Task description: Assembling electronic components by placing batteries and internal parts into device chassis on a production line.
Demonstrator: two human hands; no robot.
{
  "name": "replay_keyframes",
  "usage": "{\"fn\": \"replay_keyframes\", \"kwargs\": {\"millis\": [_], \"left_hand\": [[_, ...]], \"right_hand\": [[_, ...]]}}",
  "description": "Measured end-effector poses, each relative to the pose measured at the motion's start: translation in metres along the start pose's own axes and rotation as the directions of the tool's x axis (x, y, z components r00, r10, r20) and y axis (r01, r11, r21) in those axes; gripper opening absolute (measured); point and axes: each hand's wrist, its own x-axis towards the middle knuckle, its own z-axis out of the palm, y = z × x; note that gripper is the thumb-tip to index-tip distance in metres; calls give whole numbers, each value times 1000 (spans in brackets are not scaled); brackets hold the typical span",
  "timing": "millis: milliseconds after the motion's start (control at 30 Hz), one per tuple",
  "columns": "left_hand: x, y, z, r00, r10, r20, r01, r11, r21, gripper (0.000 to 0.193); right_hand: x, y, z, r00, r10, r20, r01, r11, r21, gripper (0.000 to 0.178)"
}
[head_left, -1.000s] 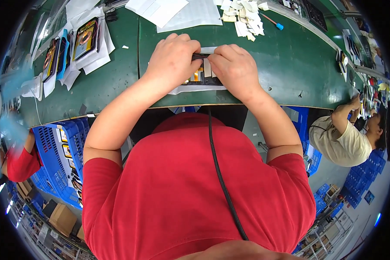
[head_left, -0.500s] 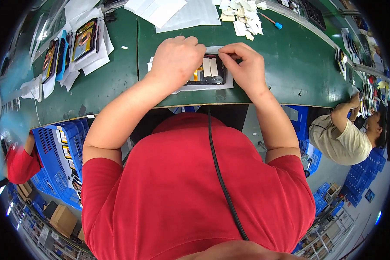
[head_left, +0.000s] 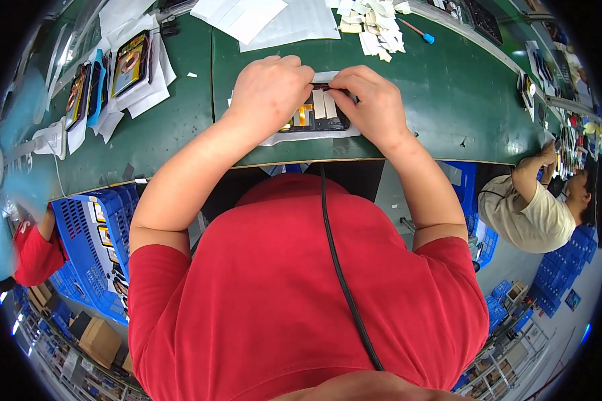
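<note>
An opened phone [head_left: 339, 124] lies flat on a white sheet [head_left: 348, 134] by the near edge of the green bench. Two pale strips [head_left: 324, 105] lie side by side on it, with an orange-yellow piece to their left. Over the phone's left part, my left hand [head_left: 272, 90] has its fingers curled, tips at the far edge and mostly hidden. My right hand [head_left: 373, 105] pinches with thumb and forefinger at that far edge, close to the left fingertips. Whatever either pinch holds is too small or hidden to make out.
Several phone parts [head_left: 130, 63] with white papers stand at the left. White sheets [head_left: 241, 17], a heap of pale paper scraps [head_left: 381, 30] and a blue-tipped tool [head_left: 427, 37] lie at the back. A blue crate [head_left: 80, 247] is at lower left. A co-worker [head_left: 528, 207] sits at right.
My right hand has shifted a little left along the phone's far edge, bringing its fingertips nearer my left hand. The left hand has moved only slightly.
</note>
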Motion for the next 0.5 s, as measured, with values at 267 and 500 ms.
{"fn": "replay_keyframes", "kwargs": {"millis": [267,500], "left_hand": [[1,-2,1,998,-59,39,61,997,-56,11],[7,2,4,999,-31,31,36,984,-173,11]], "right_hand": [[2,1,5,995,-96,6,96,989,-111,6],[5,1,-1,960,-249,128,273,935,-225,10]]}}
